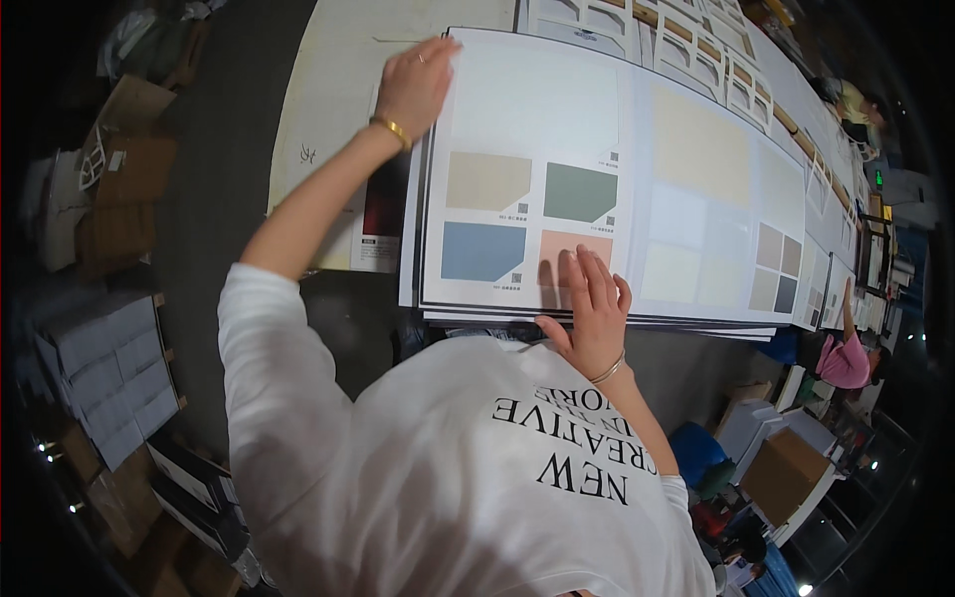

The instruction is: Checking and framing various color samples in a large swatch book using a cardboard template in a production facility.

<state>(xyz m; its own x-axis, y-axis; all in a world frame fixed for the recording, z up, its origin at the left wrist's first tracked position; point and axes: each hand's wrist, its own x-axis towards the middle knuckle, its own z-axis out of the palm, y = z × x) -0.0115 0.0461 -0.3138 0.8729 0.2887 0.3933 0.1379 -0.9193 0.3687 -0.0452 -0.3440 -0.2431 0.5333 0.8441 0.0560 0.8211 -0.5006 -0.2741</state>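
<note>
A large white colour sample board with beige, green, blue and pink swatches lies on top of a stack on the table in front of me. My left hand is closed at its far left corner, fingers together along the edge; the undersides of the fingertips are hidden. My right hand has its fingers stretched out over the pink swatch near the front edge, thumb apart, nothing held. A second sample board with pale, grey and dark swatches adjoins on the right.
White die-cut frames lie along the far side of the table. A dark red printed sheet sits left of the stack. Bundled white sheets and cardboard boxes stand at left. A person in pink is at far right.
</note>
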